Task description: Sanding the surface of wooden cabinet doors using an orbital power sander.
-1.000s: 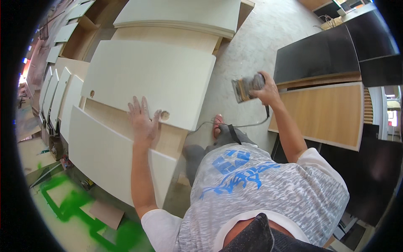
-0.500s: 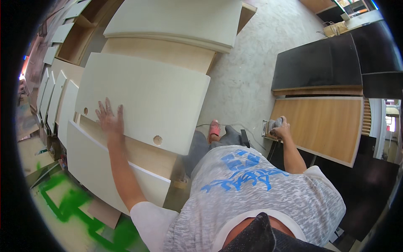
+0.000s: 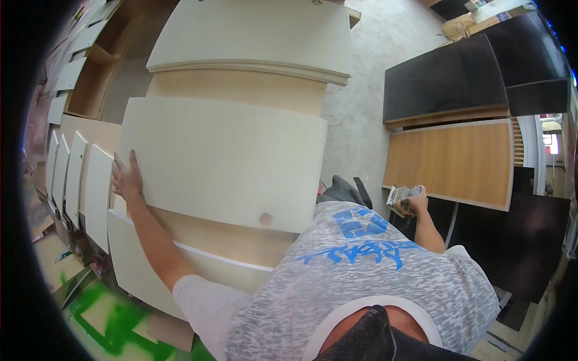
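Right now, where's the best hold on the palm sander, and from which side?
Probably the palm sander is best taken by its rounded body, from the right: its flat, squared base is tilted toward the left, away from the palm, and the right hand wraps the body on that opposite side.

Well ahead of your right hand point(image 3: 417, 200) stand black cabinets point(image 3: 445, 78); a bright opening point(image 3: 551, 143) lies farther right; pale grey floor point(image 3: 356, 114) spreads ahead-left; beyond your left hand point(image 3: 126, 180) sits an open wooden cabinet point(image 3: 90, 90); green paint patches point(image 3: 114, 325) lie behind it.
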The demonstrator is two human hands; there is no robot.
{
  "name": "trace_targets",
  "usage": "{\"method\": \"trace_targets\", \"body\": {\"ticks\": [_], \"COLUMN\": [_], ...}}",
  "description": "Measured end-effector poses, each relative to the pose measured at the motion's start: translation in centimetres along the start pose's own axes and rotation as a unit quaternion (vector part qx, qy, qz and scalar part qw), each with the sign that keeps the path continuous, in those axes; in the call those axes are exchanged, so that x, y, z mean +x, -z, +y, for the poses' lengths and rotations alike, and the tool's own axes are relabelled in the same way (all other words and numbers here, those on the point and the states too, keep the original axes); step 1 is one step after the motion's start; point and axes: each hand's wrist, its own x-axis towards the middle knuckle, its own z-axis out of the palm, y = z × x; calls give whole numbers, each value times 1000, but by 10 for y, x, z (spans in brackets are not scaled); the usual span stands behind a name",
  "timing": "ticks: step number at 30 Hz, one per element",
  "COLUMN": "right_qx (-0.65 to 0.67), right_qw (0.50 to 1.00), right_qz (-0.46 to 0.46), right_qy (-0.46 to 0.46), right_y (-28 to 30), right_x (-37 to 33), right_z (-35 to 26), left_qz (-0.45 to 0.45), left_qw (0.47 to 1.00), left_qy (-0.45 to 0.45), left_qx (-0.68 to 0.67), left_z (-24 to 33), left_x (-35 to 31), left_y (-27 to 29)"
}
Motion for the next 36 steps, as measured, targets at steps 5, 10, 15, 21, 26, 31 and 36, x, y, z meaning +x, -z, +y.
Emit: {"method": "trace_targets", "body": {"ticks": [5,10,15,21,26,31,36], "right_qx": [15,-13,17,19,73,122,145], "right_qw": [999,998,999,999,997,989,983], "right_qz": [-11,22,-17,-11,-20,-33,-11], "right_qy": [-32,-49,-38,-28,-31,-76,-114], "right_y": [-2,-9,-11,-31,-23,-25,-51], "right_x": [-15,-16,-5,19,12,5,16], "right_z": [5,11,13,6,-3,-2,21], "left_qz": [-12,-98,-154,-51,-14,-13,11], "left_qw": [997,912,930,936,883,906,939], "left_qy": [37,-86,-27,-26,-6,-52,-38], "left_qx": [-65,-389,-334,-346,-470,-421,-341], "left_z": [7,-11,-7,13,27,86,138], "left_x": [15,22,23,33,64,56,73], "left_y": [23,28,76,110,111,115,76]}}
